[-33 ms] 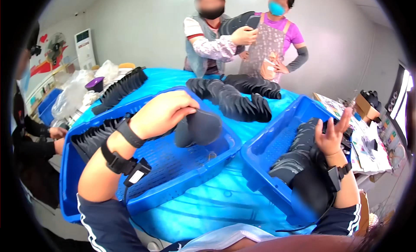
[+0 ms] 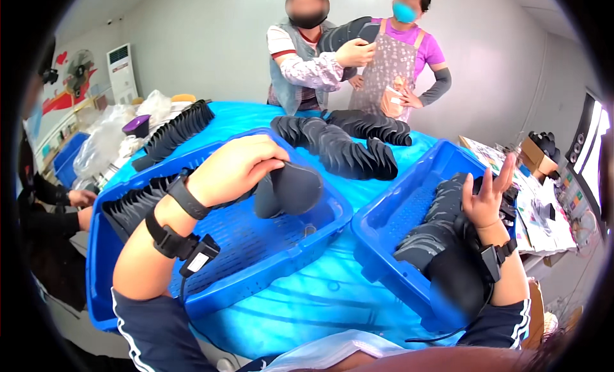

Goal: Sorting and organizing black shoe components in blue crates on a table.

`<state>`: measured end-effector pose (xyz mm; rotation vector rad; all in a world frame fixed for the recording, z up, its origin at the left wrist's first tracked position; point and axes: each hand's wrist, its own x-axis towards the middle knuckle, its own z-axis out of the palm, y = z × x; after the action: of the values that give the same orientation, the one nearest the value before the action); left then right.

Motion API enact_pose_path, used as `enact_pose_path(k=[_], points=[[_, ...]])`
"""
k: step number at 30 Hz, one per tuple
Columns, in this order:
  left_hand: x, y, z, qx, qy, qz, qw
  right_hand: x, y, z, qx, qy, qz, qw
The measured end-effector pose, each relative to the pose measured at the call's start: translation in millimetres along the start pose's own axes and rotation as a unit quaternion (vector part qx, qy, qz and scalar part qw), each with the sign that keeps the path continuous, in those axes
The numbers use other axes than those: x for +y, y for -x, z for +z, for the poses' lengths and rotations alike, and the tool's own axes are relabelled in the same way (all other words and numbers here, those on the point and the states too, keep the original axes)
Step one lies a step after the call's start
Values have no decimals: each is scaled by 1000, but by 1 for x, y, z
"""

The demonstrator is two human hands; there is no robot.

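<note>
My left hand [image 2: 246, 164] is closed in a pinch on the edge of a dark insole [image 2: 298, 189], above the left blue basket [image 2: 268, 279]. A second dark rounded piece hangs just behind it; whether the hand holds that too I cannot tell. Over the right blue basket [image 2: 390, 279] my right hand [image 2: 487, 199] is raised with its fingers spread. Below that hand lies a row of overlapping dark insoles [image 2: 425, 234]. A large, partly blurred dark rounded piece [image 2: 455, 276] is close to my right wrist; what supports it is hidden.
More insole stacks [image 2: 339, 145] lie on the blue table cover [image 2: 294, 295], another [image 2: 176, 135] at far left. Across the table one person [image 2: 307, 65] holds a stack of insoles beside another person [image 2: 403, 65]. Papers [image 2: 540, 212] cover a side table at right.
</note>
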<state>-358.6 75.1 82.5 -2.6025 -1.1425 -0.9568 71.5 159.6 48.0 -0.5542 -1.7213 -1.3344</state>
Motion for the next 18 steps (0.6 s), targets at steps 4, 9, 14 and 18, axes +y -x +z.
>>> enact_pose_path(k=[4, 9, 14, 18], points=[[-12, 5, 5, 9, -12, -7, 1000, -9, -27, -7, -532, -9, 254, 808], [-15, 5, 4, -55, -22, -26, 998, 5, 19, -6, -832, -116, 95, 534], [-16, 9, 8, -132, -8, -46, 990, -3, 27, 4, -718, -397, 109, 561], [-19, 11, 10, -194, -8, -47, 980, -3, 29, 1, -794, -395, 121, 447]])
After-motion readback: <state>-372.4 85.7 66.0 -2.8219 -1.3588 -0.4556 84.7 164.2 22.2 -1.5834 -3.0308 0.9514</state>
